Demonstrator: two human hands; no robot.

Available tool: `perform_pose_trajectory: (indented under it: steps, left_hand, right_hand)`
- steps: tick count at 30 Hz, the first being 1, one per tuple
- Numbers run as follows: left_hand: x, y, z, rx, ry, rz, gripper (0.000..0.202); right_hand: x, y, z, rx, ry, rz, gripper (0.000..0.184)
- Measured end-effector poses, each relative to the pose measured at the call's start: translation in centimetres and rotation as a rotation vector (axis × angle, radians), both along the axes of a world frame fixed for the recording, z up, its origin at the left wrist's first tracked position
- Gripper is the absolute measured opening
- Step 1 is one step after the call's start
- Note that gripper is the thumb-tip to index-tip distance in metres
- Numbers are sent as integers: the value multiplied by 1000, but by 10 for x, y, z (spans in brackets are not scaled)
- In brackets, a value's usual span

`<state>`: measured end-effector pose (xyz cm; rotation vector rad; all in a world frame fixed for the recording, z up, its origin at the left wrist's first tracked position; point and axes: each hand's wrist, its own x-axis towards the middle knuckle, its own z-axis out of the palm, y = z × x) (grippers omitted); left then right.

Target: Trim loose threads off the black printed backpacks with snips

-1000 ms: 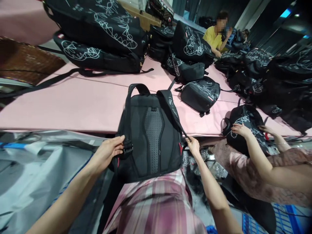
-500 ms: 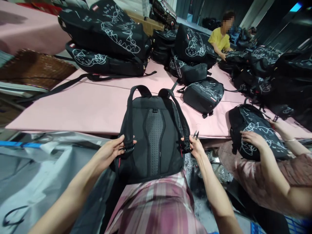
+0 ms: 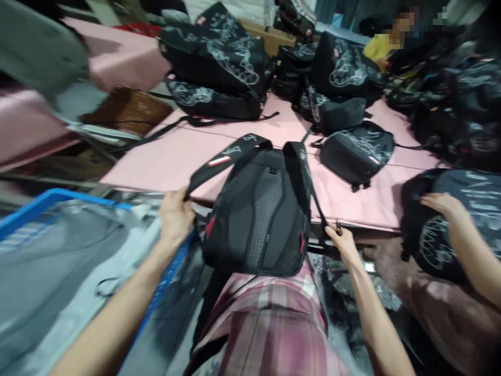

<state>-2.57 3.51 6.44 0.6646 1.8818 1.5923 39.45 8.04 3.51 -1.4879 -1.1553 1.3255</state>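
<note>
A black backpack (image 3: 260,214) lies back-panel up, its lower end on my plaid lap and its top on the edge of the pink table (image 3: 164,162). My left hand (image 3: 174,216) is closed on the lower end of the left shoulder strap (image 3: 223,162), pulled out to the left. My right hand (image 3: 342,240) is closed on the lower end of the right strap, and small black snips seem to be in it too. The picture is blurred by motion.
Several black backpacks (image 3: 219,52) with white scribble prints are piled on the pink table. A co-worker's hand (image 3: 438,203) rests on another backpack (image 3: 450,224) at right. A person in yellow (image 3: 378,47) sits far back. A blue-rimmed bin (image 3: 35,209) with grey plastic lies at left.
The view has swung left. My left hand has pulled the left strap outward, and my right hand has moved down and right along the right strap. The backpack has tilted.
</note>
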Motion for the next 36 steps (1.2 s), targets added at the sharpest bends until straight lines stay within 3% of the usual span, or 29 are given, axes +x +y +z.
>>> perform_pose_trajectory:
  steps: [2, 6, 10, 14, 17, 19, 21, 23, 25, 28, 32, 36]
  left_hand:
    - [-12, -8, -7, -33, -105, -5, 16]
    - [-26, -21, -17, -9, -520, -106, 12]
    - [-26, -22, -16, 230, -596, -120, 18]
    - [-25, -15, -11, 393, -704, -178, 27]
    - [-27, -10, -12, 445, -778, -190, 26]
    - [-27, -9, -14, 459, -791, -184, 24]
    - [-25, -10, -15, 435, -800, -172, 20]
    - [-20, -11, -14, 379, -808, -147, 17]
    - [-13, -12, -11, 322, -791, -111, 17]
    - [-7, -10, -7, 261, -746, -94, 20]
    - [0, -9, -1, 174, -742, -137, 26]
    - [4, -4, -2, 146, -826, 15, 33]
  right_hand:
    - [3, -8, -9, -32, -85, 52, 44]
    - [-8, -15, -37, -32, -170, 101, 46]
    - [-21, -14, -53, 44, -309, 192, 49]
    - [-19, -10, -67, 40, -563, 157, 50]
    - [-19, -7, -76, 63, -513, 116, 44]
    - [-25, -2, -73, 69, -329, 2, 34]
    - [-33, 6, -58, 25, 29, -147, 19]
    - [-43, 17, -37, -59, 466, -216, 23]
    - [-50, 32, -17, -79, 537, -196, 27]
    - [-54, 50, 1, -76, 576, -184, 15]
    - [-51, 49, 6, -86, 641, -149, 20]
    - [-46, 39, 4, -95, 693, -103, 20]
